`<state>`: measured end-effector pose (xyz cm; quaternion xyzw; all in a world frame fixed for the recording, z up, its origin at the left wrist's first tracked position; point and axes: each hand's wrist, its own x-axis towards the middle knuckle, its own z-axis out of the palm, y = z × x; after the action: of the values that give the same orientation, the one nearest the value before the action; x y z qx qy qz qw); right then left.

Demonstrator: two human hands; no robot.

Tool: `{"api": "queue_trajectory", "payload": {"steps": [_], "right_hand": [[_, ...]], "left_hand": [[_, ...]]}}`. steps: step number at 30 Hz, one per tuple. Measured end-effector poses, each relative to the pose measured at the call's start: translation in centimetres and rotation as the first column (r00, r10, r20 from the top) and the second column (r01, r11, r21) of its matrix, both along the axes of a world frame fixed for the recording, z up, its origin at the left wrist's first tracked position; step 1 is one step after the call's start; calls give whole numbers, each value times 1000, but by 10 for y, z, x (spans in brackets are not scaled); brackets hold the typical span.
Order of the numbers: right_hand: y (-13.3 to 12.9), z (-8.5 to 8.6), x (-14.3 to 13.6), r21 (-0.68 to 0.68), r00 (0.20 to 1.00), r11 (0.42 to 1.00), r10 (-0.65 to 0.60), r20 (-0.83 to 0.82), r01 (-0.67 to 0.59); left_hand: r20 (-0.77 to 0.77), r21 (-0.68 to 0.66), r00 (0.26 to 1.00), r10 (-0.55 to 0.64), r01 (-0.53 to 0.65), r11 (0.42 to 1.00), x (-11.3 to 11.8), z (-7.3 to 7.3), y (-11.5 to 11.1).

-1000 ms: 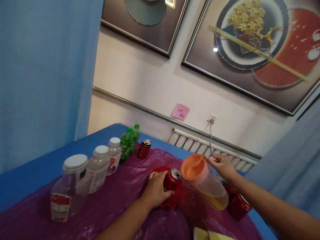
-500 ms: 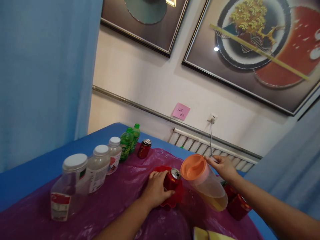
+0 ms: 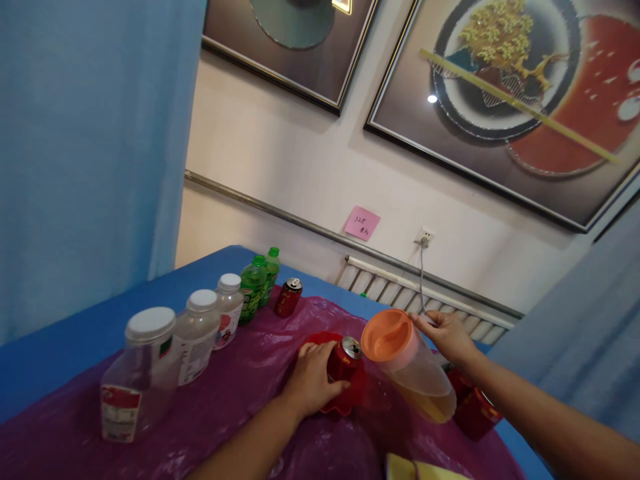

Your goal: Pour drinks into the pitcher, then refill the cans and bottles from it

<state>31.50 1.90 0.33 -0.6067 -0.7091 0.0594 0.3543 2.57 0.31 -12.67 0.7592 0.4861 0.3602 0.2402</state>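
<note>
My left hand (image 3: pixel 314 377) wraps round a red soda can (image 3: pixel 345 359), which stands upright with its top opened. Under the can is a red wavy-edged dish (image 3: pixel 356 395). My right hand (image 3: pixel 446 340) grips a clear plastic pitcher (image 3: pixel 425 383) from its far right side. The pitcher leans toward the can, its orange lid (image 3: pixel 387 335) close to the can's top but apart from it. Yellowish liquid lies low in the pitcher. I cannot see any stream coming out. The pitcher's handle is mostly hidden by my fingers.
Left on the purple plastic sheet (image 3: pixel 240 393) stand clear white-capped jars (image 3: pixel 150 360), green bottles (image 3: pixel 254 287) and another red can (image 3: pixel 289 298). More red cans (image 3: pixel 476 413) are under my right forearm. A yellow cloth (image 3: pixel 420 469) lies at the front edge. Behind are a radiator (image 3: pixel 390 283) and wall.
</note>
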Motion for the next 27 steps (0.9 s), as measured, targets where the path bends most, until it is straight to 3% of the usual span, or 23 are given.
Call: {"api": "queue_trajectory", "payload": {"steps": [27], "right_hand": [[-4,4,0,20,999,999,-40,17,39]], "left_hand": [[-5,2,1000,14,-14,1000,1,-1,0]]}}
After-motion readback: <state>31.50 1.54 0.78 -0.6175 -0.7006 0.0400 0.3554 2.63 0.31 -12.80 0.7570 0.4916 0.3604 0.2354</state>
